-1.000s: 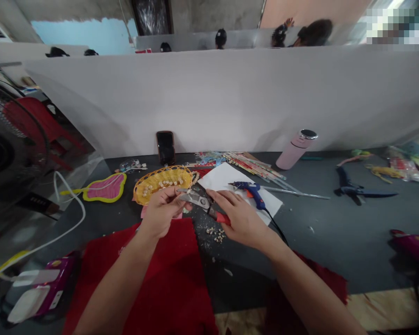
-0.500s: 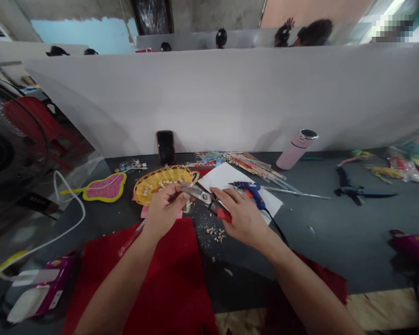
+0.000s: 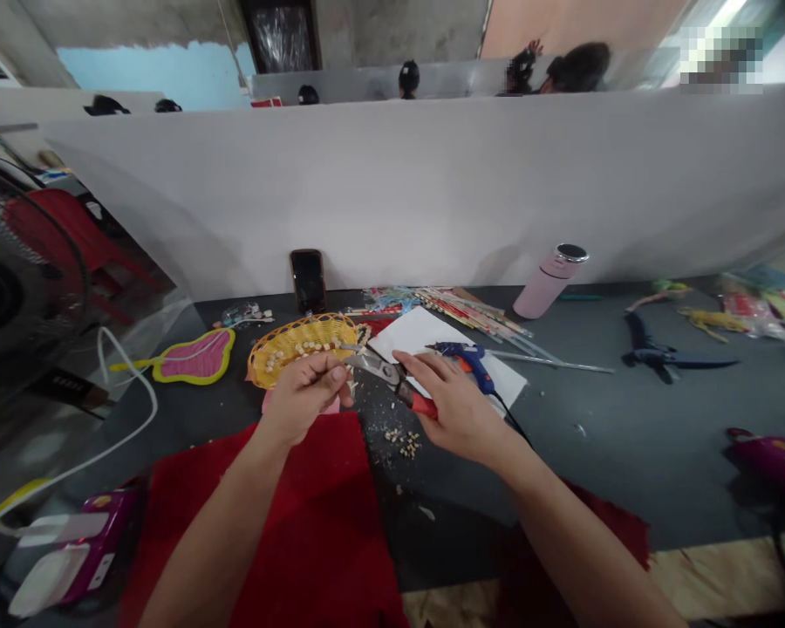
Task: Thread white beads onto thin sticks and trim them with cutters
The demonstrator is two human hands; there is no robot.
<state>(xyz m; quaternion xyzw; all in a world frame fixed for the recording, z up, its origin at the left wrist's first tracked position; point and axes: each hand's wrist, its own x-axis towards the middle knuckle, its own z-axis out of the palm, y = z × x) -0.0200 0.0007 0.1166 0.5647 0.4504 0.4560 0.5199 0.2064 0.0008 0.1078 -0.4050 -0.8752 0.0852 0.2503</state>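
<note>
My right hand is wrapped round the red handles of pruning shears, whose metal blades point left and stand apart. Close to the blade tips, my left hand has thumb and fingers pinched together; what lies between them is too small to make out. Below the shears, small pale cut pieces are heaped on the dark table among crumbs. A yellow woven basket holding similar pieces sits just beyond my left hand. A blue glue gun lies on white paper beyond my right hand.
Red cloth lies under my left forearm. A phone and a pink bottle stand by the white partition. Patterned sticks lie behind the paper. Dark-handled pliers are at right, a fan at left.
My left hand has drawn slightly down and away from the blade tips, and the shears' blades show wider apart. My right hand keeps its grip. The view has shifted slightly.
</note>
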